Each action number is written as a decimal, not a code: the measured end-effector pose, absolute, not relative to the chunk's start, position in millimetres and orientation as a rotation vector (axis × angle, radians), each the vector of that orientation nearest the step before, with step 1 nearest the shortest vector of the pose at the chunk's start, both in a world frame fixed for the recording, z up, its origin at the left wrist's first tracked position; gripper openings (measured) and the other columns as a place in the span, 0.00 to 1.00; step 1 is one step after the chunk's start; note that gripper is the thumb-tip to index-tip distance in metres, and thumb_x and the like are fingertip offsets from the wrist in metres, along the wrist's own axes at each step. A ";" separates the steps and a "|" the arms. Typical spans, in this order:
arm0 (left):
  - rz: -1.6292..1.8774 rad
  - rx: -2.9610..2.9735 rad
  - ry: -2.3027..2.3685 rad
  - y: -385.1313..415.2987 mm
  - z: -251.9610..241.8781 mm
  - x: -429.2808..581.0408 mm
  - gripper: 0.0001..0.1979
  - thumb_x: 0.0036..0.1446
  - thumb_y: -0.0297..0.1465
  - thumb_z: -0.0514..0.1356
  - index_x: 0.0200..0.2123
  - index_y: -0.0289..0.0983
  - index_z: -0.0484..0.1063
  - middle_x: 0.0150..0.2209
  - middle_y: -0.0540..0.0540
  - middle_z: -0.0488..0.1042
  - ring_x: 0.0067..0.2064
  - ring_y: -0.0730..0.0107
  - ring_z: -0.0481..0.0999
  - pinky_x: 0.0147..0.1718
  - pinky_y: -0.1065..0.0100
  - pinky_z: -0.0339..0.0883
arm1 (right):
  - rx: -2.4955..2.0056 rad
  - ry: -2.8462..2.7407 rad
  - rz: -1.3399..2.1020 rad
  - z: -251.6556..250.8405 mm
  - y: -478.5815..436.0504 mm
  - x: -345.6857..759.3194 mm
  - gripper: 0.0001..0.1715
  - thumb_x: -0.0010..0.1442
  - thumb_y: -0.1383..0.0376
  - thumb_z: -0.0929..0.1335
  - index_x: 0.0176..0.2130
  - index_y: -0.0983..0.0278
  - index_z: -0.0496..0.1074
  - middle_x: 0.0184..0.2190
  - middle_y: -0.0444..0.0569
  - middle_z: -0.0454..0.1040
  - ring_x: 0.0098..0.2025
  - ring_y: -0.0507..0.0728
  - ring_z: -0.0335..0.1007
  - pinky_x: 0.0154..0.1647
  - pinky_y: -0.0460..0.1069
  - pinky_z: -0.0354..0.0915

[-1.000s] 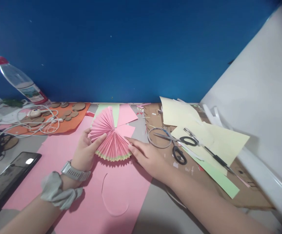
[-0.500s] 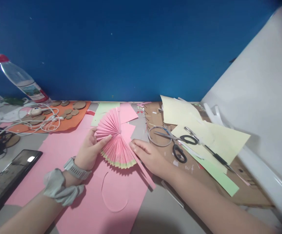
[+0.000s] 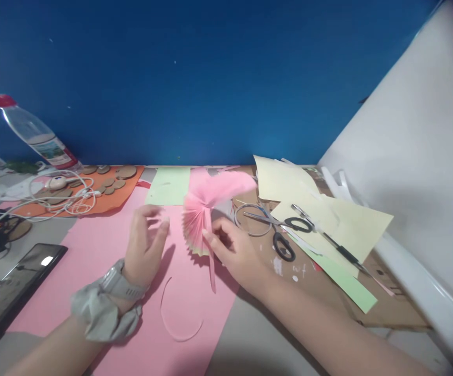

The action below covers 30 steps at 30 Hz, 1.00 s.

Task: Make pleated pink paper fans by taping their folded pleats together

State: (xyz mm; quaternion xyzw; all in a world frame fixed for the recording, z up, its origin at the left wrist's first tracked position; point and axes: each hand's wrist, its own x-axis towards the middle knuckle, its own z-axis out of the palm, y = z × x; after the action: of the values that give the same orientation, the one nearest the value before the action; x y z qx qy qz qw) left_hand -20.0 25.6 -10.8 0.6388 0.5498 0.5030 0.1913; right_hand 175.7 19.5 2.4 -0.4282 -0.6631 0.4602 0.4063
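Note:
My right hand (image 3: pixel 232 250) pinches a pink pleated paper fan (image 3: pixel 195 222) by its edge, near the flat pink strip along one side. Pale green trims the fan's lower edge, and its upper part sweeps to the right, blurred by motion. Apart from the fan, on its left, my left hand (image 3: pixel 148 243) hovers with fingers curved and spread, holding nothing. Beneath both hands lies a large sheet of pink paper (image 3: pixel 120 292). A thin, curved pale strand (image 3: pixel 179 339) rests on that sheet, below the fan.
Black-handled scissors (image 3: pixel 285 230), a pen (image 3: pixel 346 250) and cream paper (image 3: pixel 352 219) lie on brown cardboard to the right. To the left are a phone (image 3: pixel 19 292), tangled white earphones (image 3: pixel 81 196), orange paper (image 3: pixel 120 196) and a tilted bottle (image 3: pixel 38 130). A blue partition (image 3: pixel 211 83) stands behind.
My left hand has let go of the fan and drawn away slightly. The fan has turned in my right hand, its upper part swinging right and its flat strip now pointing almost straight down.

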 end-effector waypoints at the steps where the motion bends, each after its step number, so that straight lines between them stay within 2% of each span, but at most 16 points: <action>1: 1.305 1.930 1.502 20.9 -8.3 -17.4 0.05 0.59 0.33 0.51 0.37 0.39 0.63 0.38 0.45 0.66 0.40 0.67 0.68 0.39 0.64 0.65 | -1.106 -1.668 1.115 3.4 17.7 176.7 0.15 0.61 0.56 0.61 0.28 0.63 0.62 0.22 0.39 0.60 0.24 0.48 0.55 0.26 0.45 0.55; 3: 1.016 2.162 1.304 10.4 -1.6 -9.0 0.07 0.60 0.33 0.49 0.32 0.38 0.64 0.32 0.46 0.68 0.36 0.66 0.68 0.38 0.63 0.64 | -1.100 -1.632 1.110 4.8 15.1 178.0 0.13 0.61 0.57 0.62 0.29 0.63 0.62 0.23 0.40 0.62 0.24 0.48 0.58 0.27 0.45 0.57; 5: 0.822 2.248 1.211 0.5 5.3 1.8 0.08 0.57 0.36 0.54 0.34 0.38 0.66 0.35 0.44 0.70 0.39 0.63 0.69 0.40 0.61 0.63 | -1.055 -1.549 1.180 4.6 14.4 177.8 0.12 0.59 0.57 0.64 0.30 0.62 0.62 0.24 0.41 0.64 0.25 0.49 0.62 0.27 0.45 0.60; 7: 0.666 2.189 1.297 -6.9 10.6 11.9 0.11 0.54 0.40 0.57 0.36 0.39 0.67 0.35 0.45 0.72 0.38 0.62 0.71 0.38 0.62 0.63 | -1.001 -1.424 1.280 3.4 15.4 176.6 0.12 0.57 0.58 0.66 0.30 0.62 0.61 0.23 0.40 0.64 0.24 0.49 0.63 0.26 0.45 0.62; 9: 0.568 2.067 1.355 -10.4 13.9 18.6 0.10 0.58 0.39 0.53 0.36 0.40 0.67 0.31 0.48 0.74 0.33 0.65 0.73 0.34 0.65 0.63 | -0.938 -1.300 1.381 2.0 17.8 175.5 0.14 0.57 0.57 0.67 0.30 0.62 0.59 0.22 0.39 0.64 0.23 0.49 0.64 0.26 0.45 0.64; 12: 0.553 1.922 1.324 -8.2 15.8 21.4 0.13 0.63 0.36 0.44 0.34 0.40 0.65 0.23 0.52 0.72 0.26 0.70 0.73 0.31 0.69 0.63 | -0.886 -1.233 1.385 0.2 22.8 176.2 0.15 0.59 0.55 0.64 0.28 0.62 0.59 0.21 0.39 0.65 0.23 0.49 0.65 0.25 0.45 0.64; 15: 0.606 1.907 1.347 -0.2 15.9 19.8 0.15 0.64 0.37 0.41 0.33 0.40 0.65 0.18 0.55 0.66 0.21 0.73 0.69 0.26 0.71 0.62 | -0.908 -1.244 1.313 -1.5 26.9 179.1 0.17 0.61 0.53 0.61 0.27 0.62 0.59 0.19 0.39 0.64 0.21 0.49 0.63 0.23 0.45 0.64; 17: 0.641 1.999 1.406 6.2 15.4 17.9 0.15 0.64 0.37 0.42 0.33 0.40 0.65 0.18 0.54 0.66 0.21 0.72 0.68 0.25 0.70 0.61 | -0.909 -1.256 1.313 -2.1 27.2 181.1 0.17 0.61 0.53 0.60 0.27 0.61 0.58 0.19 0.38 0.63 0.21 0.48 0.61 0.22 0.45 0.62; 19: 0.679 2.117 1.449 12.5 14.7 14.9 0.14 0.63 0.37 0.43 0.33 0.40 0.65 0.23 0.52 0.69 0.25 0.70 0.70 0.28 0.69 0.61 | -0.924 -1.315 1.278 -1.2 24.7 182.7 0.17 0.62 0.53 0.60 0.28 0.61 0.58 0.19 0.38 0.61 0.20 0.48 0.59 0.22 0.44 0.61; 22: 0.698 2.212 1.471 20.3 14.0 7.3 0.14 0.62 0.36 0.44 0.32 0.39 0.66 0.28 0.49 0.72 0.30 0.67 0.72 0.30 0.67 0.62 | -0.993 -1.558 1.075 4.1 18.4 184.9 0.14 0.64 0.57 0.58 0.31 0.61 0.61 0.22 0.40 0.64 0.23 0.49 0.61 0.26 0.45 0.61; 24: 0.682 2.295 1.500 23.2 13.5 0.8 0.14 0.62 0.36 0.45 0.31 0.39 0.66 0.27 0.49 0.71 0.29 0.67 0.71 0.29 0.67 0.61 | -1.018 -1.775 0.832 8.8 15.2 186.2 0.10 0.65 0.60 0.58 0.38 0.62 0.65 0.29 0.45 0.69 0.31 0.52 0.65 0.34 0.47 0.62; 27: 0.653 2.445 1.528 23.9 10.8 -7.7 0.14 0.62 0.35 0.45 0.30 0.39 0.67 0.26 0.49 0.70 0.29 0.67 0.70 0.30 0.67 0.60 | -1.055 -2.064 0.353 12.4 14.1 187.6 0.14 0.64 0.66 0.59 0.49 0.62 0.64 0.40 0.51 0.71 0.42 0.57 0.63 0.44 0.52 0.58; 30: 0.661 2.497 1.513 22.8 4.8 -12.4 0.13 0.62 0.33 0.45 0.32 0.38 0.66 0.28 0.48 0.71 0.30 0.66 0.70 0.32 0.67 0.61 | -1.152 -2.212 -0.117 9.4 16.5 189.2 0.16 0.62 0.70 0.61 0.49 0.61 0.67 0.42 0.53 0.70 0.47 0.60 0.59 0.44 0.54 0.53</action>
State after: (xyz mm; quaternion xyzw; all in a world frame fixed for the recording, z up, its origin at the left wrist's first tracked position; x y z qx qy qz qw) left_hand -12.4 22.8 4.8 0.8318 0.5041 0.2201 0.0739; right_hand 189.2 16.5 9.4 -0.4378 -0.8402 -0.0443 0.3170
